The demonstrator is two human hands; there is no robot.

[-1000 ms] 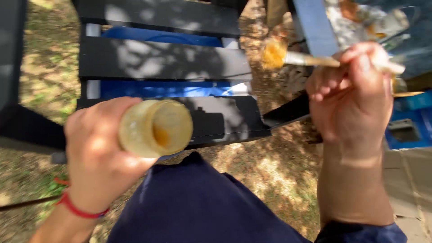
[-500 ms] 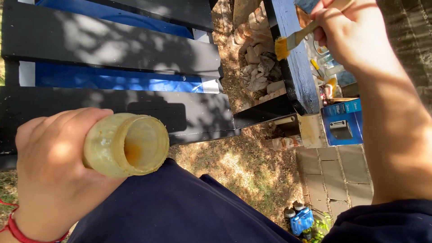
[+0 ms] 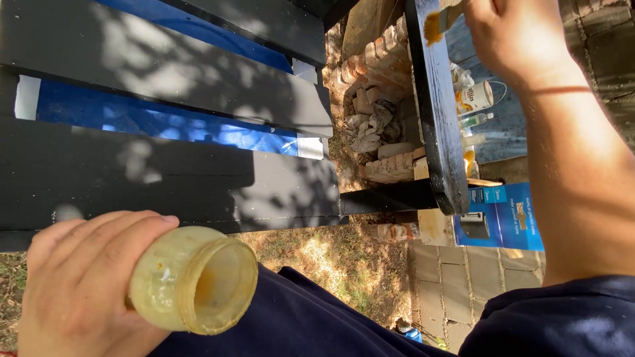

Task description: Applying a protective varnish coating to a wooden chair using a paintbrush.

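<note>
Left hand, lower left of view: grip closed around a small yellowish jar, fingers wrapped over its body, open mouth tilted toward the camera; amber residue on the inner wall. Jar held above a dark blue trouser leg.

Right hand, top right: grip closed on a paintbrush; handle mostly hidden inside the fist, only the ferrule end and yellow-orange bristles showing. Bristles touching or just at the upper end of a dark painted plank; contact not resolvable. Forearm running down the right edge of view to a dark blue sleeve.

Beyond the left hand: black-painted slats with a blue sheet visible through the gaps, dappled with leaf shadow. Between slats and plank: stacked bricks with crumpled grey rags. Right of the plank: a small paint tin with a wire handle, a blue carton, grey paving. Dry grass and soil under the slats.
</note>
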